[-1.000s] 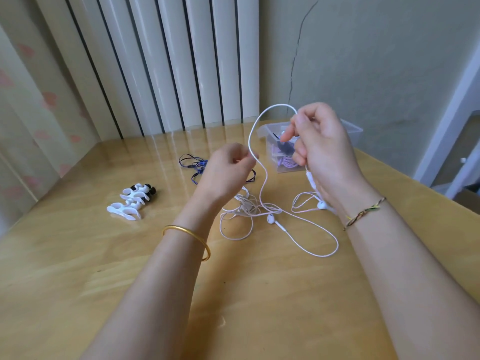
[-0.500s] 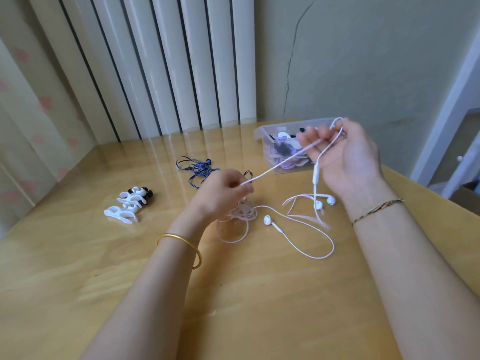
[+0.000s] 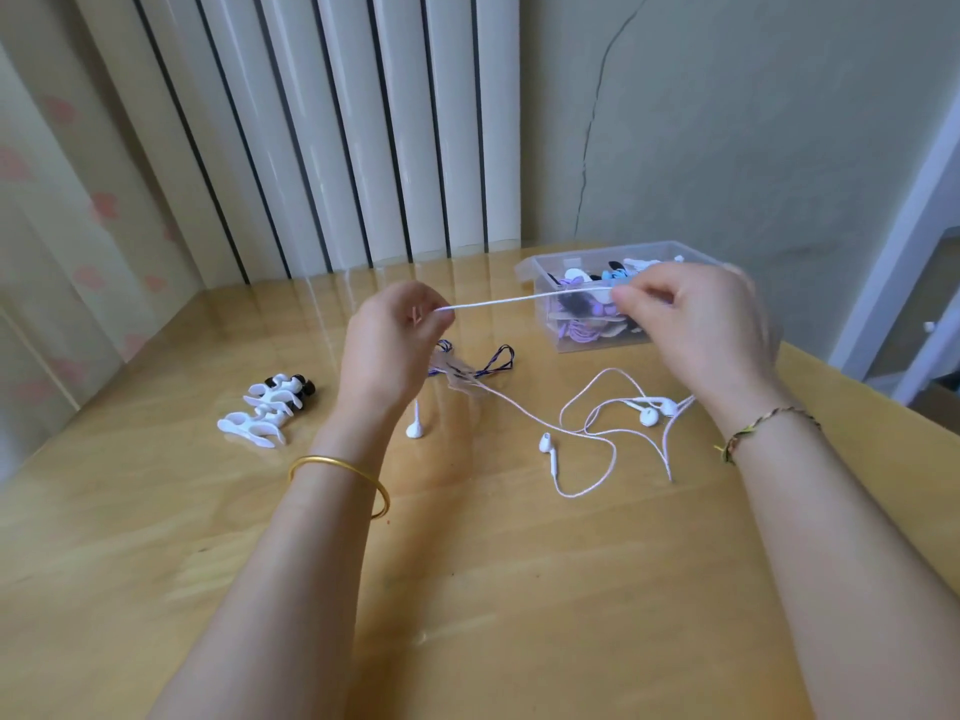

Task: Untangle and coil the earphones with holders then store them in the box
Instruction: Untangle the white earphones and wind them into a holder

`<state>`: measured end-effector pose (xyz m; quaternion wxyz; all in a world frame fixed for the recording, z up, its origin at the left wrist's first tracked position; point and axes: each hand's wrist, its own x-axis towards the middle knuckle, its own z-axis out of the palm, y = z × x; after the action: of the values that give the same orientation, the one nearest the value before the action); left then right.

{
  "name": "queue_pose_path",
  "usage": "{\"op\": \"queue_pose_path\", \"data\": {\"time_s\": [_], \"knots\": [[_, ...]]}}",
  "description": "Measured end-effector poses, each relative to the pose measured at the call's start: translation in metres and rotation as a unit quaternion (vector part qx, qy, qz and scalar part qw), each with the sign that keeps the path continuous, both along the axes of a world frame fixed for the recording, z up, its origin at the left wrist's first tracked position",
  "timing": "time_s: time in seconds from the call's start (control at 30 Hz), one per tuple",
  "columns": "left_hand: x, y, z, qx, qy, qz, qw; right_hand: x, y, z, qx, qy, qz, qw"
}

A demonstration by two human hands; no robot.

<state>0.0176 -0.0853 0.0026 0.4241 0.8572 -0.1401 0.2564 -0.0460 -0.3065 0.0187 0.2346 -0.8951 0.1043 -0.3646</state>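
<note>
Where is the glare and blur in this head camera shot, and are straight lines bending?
Head view: bright glare streaks the glossy table near the slats; the right hand is smeared at its far edge, as is the white earphones tangle below the left hand; wide-angle distortion fans the slats outward on the left.

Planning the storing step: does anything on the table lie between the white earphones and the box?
Nothing visible does. Bare table separates the white earphones from the open box; the blue earphones and holders lie off to the left.
</note>
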Motion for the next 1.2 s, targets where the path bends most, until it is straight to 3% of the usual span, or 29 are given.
{"op": "queue_pose_path", "data": {"time_s": [0.13,0.27,0.33,0.47,0.57,0.7,0.8,0.87,1.0,1.2], "knots": [[-0.004,-0.002,0.001,0.018,0.028,-0.030,0.999,0.001,-0.010,-0.007,0.043,0.095,-0.040,0.994],[-0.007,-0.006,0.003,0.051,0.011,-0.043,0.998,0.002,-0.006,-0.011,-0.034,0.270,-0.059,0.960],[-0.009,-0.009,0.004,0.079,-0.006,-0.053,0.995,0.001,0.002,-0.009,-0.043,0.296,-0.019,0.954],[-0.014,-0.018,0.006,0.120,-0.035,-0.092,0.988,0.005,0.028,-0.006,0.019,0.107,0.139,0.984],[-0.020,-0.024,0.009,0.110,-0.054,-0.125,0.985,0.007,0.049,-0.009,0.084,0.099,0.259,0.957],[-0.023,-0.025,0.010,0.074,-0.034,-0.154,0.985,0.006,0.048,-0.009,0.116,0.084,0.277,0.950],[-0.023,-0.025,0.010,0.060,-0.009,-0.171,0.983,0.006,0.044,-0.006,0.221,0.019,0.278,0.934],[-0.022,-0.024,0.009,0.032,0.013,-0.177,0.984,0.005,0.044,-0.004,0.330,-0.024,0.265,0.906],[-0.016,-0.017,0.003,0.047,0.058,-0.143,0.987,0.004,0.032,0.005,0.560,-0.091,0.250,0.784],[-0.010,-0.012,-0.005,0.118,0.071,-0.103,0.985,0.005,0.021,0.010,0.704,-0.135,0.302,0.628]]}}
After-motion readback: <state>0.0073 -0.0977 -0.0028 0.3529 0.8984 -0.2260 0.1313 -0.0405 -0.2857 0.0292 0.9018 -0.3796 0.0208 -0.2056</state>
